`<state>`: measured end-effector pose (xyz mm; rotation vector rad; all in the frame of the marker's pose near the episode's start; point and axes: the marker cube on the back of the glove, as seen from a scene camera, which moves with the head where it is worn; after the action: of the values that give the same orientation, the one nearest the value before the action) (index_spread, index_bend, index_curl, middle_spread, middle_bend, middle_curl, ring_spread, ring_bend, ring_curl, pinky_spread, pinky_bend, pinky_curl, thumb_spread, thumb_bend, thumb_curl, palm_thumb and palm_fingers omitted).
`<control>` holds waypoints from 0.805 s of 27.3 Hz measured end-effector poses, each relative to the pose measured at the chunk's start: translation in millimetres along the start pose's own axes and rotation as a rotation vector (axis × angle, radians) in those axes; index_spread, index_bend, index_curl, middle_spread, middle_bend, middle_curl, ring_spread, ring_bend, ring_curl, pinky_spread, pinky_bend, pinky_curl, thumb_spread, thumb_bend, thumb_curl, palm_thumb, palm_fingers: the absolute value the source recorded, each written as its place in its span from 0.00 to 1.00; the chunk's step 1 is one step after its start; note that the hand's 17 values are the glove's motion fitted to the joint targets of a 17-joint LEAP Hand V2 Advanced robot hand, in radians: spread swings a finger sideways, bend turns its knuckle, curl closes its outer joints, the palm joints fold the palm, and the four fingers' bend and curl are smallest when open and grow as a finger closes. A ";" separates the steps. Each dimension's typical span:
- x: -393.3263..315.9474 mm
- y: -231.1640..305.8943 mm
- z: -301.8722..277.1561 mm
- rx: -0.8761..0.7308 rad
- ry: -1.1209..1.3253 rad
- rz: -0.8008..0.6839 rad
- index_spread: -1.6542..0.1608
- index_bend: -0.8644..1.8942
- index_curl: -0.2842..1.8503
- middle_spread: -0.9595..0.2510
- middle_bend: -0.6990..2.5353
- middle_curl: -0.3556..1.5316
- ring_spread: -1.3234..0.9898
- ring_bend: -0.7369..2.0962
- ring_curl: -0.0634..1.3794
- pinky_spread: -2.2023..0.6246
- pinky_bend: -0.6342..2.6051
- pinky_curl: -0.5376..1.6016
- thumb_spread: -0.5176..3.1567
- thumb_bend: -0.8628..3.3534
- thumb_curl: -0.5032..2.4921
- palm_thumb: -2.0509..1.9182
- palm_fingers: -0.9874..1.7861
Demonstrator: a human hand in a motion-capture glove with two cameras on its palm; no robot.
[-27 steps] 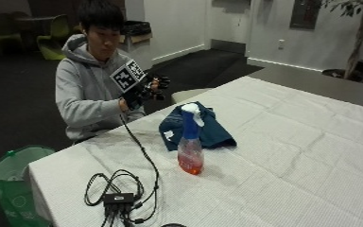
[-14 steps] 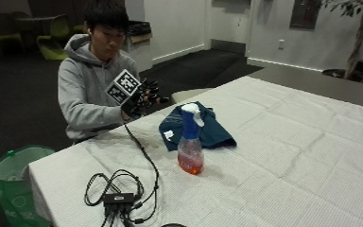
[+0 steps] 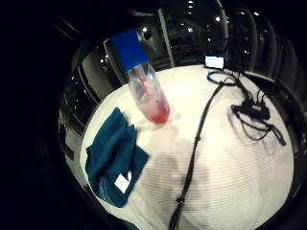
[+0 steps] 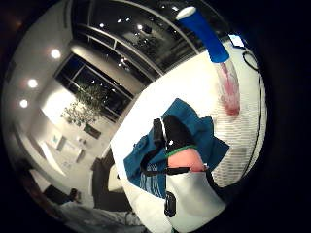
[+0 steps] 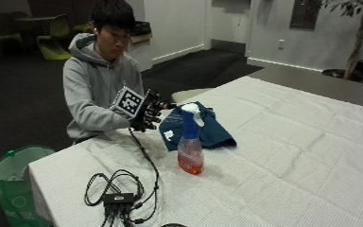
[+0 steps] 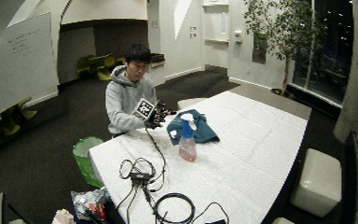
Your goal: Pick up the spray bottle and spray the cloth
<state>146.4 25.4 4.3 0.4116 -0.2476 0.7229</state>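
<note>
The clear plastic spray bottle [image 5: 190, 144] with the blue neck and white trigger top is standing upright near the middle of the outside view, on the white ribbed tablecloth [image 5: 282, 161]. I am seeing reddish-orange liquid only in its bottom part, so I am guessing it is light and could tip if bumped. The plastic looks smooth and maybe a bit slippery. I am thinking the best place to grab is the blue neck just under the trigger, so a finger can reach the trigger after.

The dark teal soft cloth [image 5: 202, 128] is lying crumpled just behind the bottle, a little up and right of it in that frame. It looks floppy and will not push back.

My black-gloved right hand [image 5: 149, 112] is hanging in the air left of the bottle, near the person's chest, touching nothing. Its fingers are looking loosely bent and holding nothing.

A black cable [image 5: 145, 156] is running down to a small black box [image 5: 118, 198] at the lower left. A green bin [image 5: 10, 179] is sitting at the far left edge.
</note>
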 end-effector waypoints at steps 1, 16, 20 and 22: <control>2.7 -2.1 3.4 -0.004 -0.016 0.024 0.76 0.34 0.20 0.88 0.29 0.36 0.62 0.39 0.26 0.87 0.38 0.43 0.42 0.20 0.30 0.69 0.36; 33.6 -29.3 45.4 -0.019 -0.097 0.227 0.77 0.35 0.20 0.90 0.29 0.37 0.63 0.41 0.26 0.87 0.39 0.42 0.42 0.20 0.30 0.69 0.35; 40.0 -39.6 53.2 -0.029 -0.130 0.277 0.77 0.35 0.20 0.90 0.29 0.37 0.63 0.41 0.26 0.87 0.39 0.43 0.42 0.20 0.30 0.69 0.35; 42.4 -42.5 58.0 -0.022 -0.138 0.285 0.77 0.35 0.20 0.90 0.29 0.37 0.63 0.41 0.26 0.87 0.40 0.42 0.42 0.20 0.30 0.69 0.35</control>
<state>201.8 -4.3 59.4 0.4099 -0.4503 0.9714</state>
